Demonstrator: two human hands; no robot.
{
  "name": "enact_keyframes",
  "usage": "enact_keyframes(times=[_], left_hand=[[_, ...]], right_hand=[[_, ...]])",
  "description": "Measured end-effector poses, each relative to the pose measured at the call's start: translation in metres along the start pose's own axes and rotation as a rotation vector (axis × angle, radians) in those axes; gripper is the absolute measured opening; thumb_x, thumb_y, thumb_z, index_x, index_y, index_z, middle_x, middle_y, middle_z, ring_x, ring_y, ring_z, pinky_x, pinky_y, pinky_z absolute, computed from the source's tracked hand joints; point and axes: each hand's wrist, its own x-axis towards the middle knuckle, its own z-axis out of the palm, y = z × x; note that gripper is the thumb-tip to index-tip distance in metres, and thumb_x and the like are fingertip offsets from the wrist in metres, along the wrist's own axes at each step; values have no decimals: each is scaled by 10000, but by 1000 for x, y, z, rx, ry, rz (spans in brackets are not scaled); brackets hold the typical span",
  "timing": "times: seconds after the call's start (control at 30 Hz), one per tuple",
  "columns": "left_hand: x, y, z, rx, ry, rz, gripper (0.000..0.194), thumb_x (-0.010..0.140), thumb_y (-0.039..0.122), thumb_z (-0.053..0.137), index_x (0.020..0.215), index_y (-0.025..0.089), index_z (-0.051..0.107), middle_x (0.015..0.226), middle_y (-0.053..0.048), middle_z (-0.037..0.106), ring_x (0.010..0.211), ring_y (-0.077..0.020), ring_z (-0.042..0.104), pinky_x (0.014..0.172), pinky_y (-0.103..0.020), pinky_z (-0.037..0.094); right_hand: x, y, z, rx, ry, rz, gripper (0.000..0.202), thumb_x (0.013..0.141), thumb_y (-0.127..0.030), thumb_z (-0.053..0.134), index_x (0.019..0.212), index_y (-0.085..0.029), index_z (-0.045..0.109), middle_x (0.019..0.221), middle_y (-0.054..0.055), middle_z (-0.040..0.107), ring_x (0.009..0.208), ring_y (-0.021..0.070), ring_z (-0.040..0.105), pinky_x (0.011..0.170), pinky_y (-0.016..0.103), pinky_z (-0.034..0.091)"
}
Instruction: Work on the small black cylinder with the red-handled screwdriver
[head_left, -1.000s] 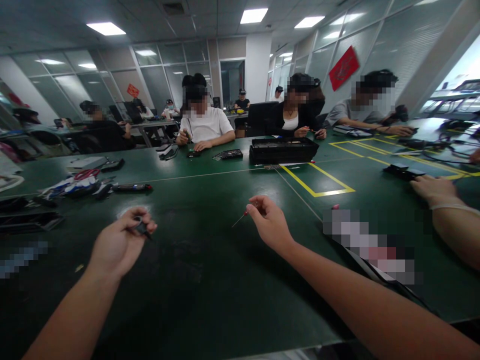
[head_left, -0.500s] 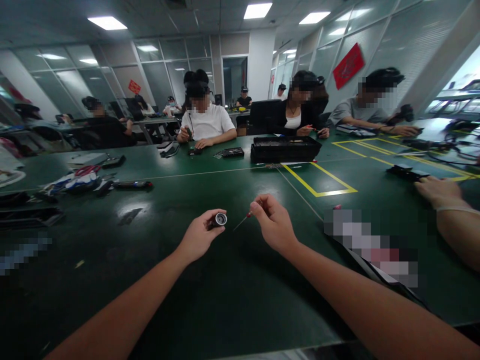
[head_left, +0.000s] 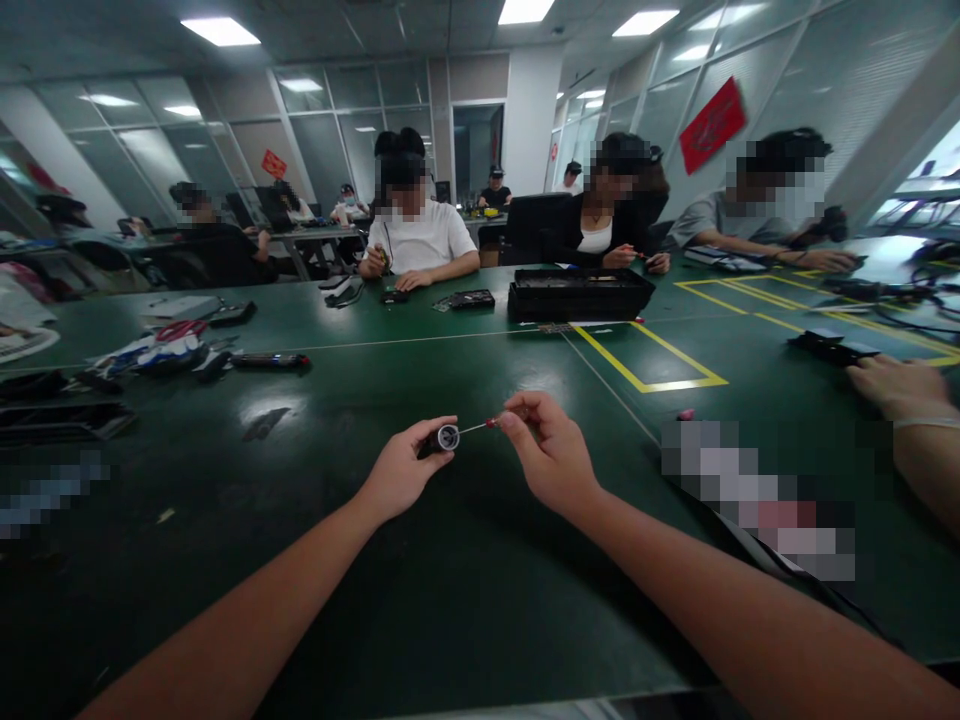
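Cylinder (head_left: 448,437), dark with a silver rim, is in the left hand (head_left: 396,474), held above the desk (head_left: 420,625) on the near side of the long black box (head_left: 581,300) and somewhat to its left. The left hand closes narrowly around it, thumb below and fingers above. Its open end faces the wearer and seems turned slightly right; its long axis appears to run back into the grip, though the fingers hide most of the body.

The right hand (head_left: 555,452), nearer the line straight out from the black box, pinches a thin screwdriver (head_left: 491,423) by its red part. Its shaft points left and a little down at the right edge of the rim, so it looks crosswise to the opening rather than in line with it. Whether the tip touches the rim or is just beside it, I cannot tell. The left hand is nearer the rim, with only the shaft between rim and right fingers.

Left of the black box lie a dark pen-shaped tool (head_left: 270,361) and a heap of loose items (head_left: 169,350); right of it, a co-worker's hand (head_left: 900,388) rests by a black part (head_left: 831,348).
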Motion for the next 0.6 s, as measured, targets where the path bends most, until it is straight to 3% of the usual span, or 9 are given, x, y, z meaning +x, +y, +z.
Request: enact_keyframes(times=[0.13, 0.2, 0.37, 0.5, 0.6], left_hand=[[0, 0, 0, -7, 2, 19, 503, 821, 176, 701, 1313, 265, 639, 1315, -67, 645, 1234, -257, 590, 1142, -471, 390], [0, 0, -1, 18, 3, 19, 495, 826, 180, 700, 1310, 264, 642, 1310, -66, 649, 1235, -255, 589, 1139, -470, 393], [-2, 2, 0, 90, 9, 39, 481, 824, 194, 714, 1292, 290, 658, 1293, -40, 666, 1229, -240, 596, 1146, -451, 388], [-2, 4, 2, 76, -3, 31, 471, 816, 204, 730, 1274, 299, 673, 1295, -17, 671, 1250, -234, 587, 1172, -439, 360], [-2, 4, 2, 62, -8, 19, 465, 818, 202, 732, 1270, 294, 676, 1292, -13, 674, 1258, -231, 582, 1179, -435, 350]], right_hand=[[2, -5, -3, -104, 6, -16, 159, 958, -370, 572, 1006, -224, 614, 867, 34, 724, 760, 173, 672, 681, 292, 492], [3, -8, -4, -191, 20, 3, 210, 924, -420, 612, 885, -215, 631, 731, 6, 686, 621, 147, 615, 571, 258, 436], [3, -9, -6, -330, 41, -91, 536, 895, -551, 614, 516, -205, 458, 442, -57, 426, 409, 81, 391, 456, 244, 263], [2, -7, -5, -424, 41, -185, 561, 934, -532, 573, 501, -201, 439, 445, -48, 414, 424, 86, 408, 484, 256, 271], [2, -8, -5, -474, 28, -221, 413, 947, -464, 582, 629, -202, 546, 533, -25, 530, 497, 115, 499, 527, 259, 336]])
